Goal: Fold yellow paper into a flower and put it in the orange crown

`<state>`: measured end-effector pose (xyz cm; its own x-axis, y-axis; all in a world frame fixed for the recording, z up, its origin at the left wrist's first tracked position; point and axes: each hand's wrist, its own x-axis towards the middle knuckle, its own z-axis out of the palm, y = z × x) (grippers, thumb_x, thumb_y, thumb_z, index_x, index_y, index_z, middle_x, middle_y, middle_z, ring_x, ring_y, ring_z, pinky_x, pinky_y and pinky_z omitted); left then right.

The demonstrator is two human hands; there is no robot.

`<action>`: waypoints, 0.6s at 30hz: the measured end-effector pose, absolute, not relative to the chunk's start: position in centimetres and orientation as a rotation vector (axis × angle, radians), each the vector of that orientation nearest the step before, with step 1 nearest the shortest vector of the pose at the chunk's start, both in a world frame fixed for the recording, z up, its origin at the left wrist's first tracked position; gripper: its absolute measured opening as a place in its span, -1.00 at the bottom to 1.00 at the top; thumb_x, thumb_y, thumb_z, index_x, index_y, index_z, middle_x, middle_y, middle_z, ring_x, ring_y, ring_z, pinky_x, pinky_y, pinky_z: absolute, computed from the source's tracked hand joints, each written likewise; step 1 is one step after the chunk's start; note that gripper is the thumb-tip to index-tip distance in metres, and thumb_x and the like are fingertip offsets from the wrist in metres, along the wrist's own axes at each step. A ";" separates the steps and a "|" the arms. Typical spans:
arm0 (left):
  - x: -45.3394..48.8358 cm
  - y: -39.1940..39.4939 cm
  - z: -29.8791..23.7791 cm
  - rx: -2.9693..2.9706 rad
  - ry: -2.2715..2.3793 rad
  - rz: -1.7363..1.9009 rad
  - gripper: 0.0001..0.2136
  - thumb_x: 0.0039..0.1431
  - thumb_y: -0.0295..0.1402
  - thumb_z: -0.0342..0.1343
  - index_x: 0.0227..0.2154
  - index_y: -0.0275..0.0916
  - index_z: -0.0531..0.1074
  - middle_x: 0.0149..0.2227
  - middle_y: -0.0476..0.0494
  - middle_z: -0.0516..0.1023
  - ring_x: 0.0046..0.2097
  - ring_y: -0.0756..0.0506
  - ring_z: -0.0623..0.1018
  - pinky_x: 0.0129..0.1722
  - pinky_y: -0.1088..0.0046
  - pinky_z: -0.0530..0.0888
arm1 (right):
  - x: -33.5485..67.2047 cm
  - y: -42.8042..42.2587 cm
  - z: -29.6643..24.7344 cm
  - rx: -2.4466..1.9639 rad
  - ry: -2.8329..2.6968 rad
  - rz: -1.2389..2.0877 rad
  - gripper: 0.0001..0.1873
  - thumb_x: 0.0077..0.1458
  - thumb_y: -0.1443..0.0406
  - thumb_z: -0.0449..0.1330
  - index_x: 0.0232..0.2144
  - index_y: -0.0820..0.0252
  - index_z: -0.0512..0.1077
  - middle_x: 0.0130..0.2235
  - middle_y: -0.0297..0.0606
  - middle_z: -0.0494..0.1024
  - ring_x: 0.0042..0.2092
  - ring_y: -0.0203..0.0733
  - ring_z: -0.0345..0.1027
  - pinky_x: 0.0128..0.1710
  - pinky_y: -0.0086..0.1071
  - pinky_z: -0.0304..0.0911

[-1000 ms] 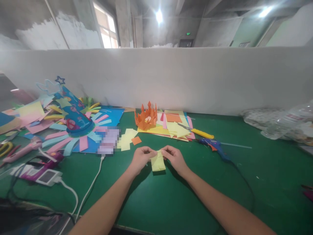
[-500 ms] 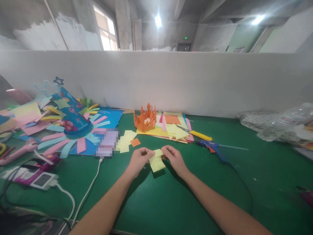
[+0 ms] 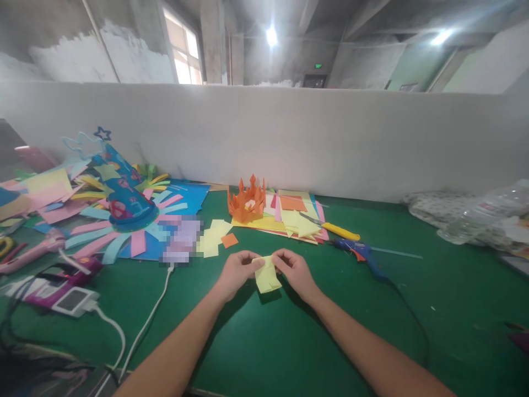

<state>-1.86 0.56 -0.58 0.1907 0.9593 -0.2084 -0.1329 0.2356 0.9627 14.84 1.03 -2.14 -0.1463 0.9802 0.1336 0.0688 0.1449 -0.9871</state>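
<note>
A small folded piece of yellow paper [image 3: 267,276] hangs between both hands just above the green table [image 3: 289,342]. My left hand [image 3: 235,272] pinches its upper left corner with closed fingers. My right hand [image 3: 294,270] pinches the upper right corner, fingers also closed. The paper's lower edge rests near the table surface. An orange paper crown [image 3: 247,199] stands behind the hands.
A stack of coloured paper sheets [image 3: 295,216], a yellow-handled knife [image 3: 339,231] and a blue glue gun [image 3: 360,251] lie behind right. A blue paper hat with coloured strips [image 3: 126,204] sits at left, with a pink glue gun [image 3: 33,251], chargers and white cables [image 3: 144,325]. Plastic bags [image 3: 475,218] lie far right.
The yellow paper has been turned slightly between the fingers and its folds shifted. Both hands stay in nearly the same place.
</note>
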 end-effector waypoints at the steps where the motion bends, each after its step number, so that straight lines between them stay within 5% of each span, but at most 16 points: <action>1: -1.9 0.6 -0.6 1.011 1.068 0.989 -0.72 -0.18 -0.22 0.30 -0.47 -0.35 0.46 -0.50 -0.05 0.50 -0.45 0.02 0.48 -0.43 0.54 0.42 | 14.8 1.0 -2.1 -1.088 -1.431 1.174 -0.73 -0.02 0.11 0.19 -0.51 0.22 0.39 -0.56 -0.40 0.33 -0.52 -0.34 0.16 -0.49 -0.44 0.12; 18: -2.6 0.9 -0.5 0.943 1.001 0.928 -0.70 -0.10 -0.24 0.28 -0.34 -0.37 0.51 -0.35 -0.19 0.59 -0.33 -0.04 0.56 -0.27 0.47 0.51 | 14.9 0.9 -2.0 -1.054 -1.379 1.237 -0.72 -0.05 0.11 0.21 -0.54 0.22 0.37 -0.60 -0.42 0.31 -0.55 -0.35 0.17 -0.52 -0.45 0.11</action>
<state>-2.63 0.87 -0.55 0.2634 0.9304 -0.2550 -0.1842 0.3080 0.9334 14.94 0.92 -2.02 -0.1569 0.9817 0.1083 -0.0014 0.1094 -0.9940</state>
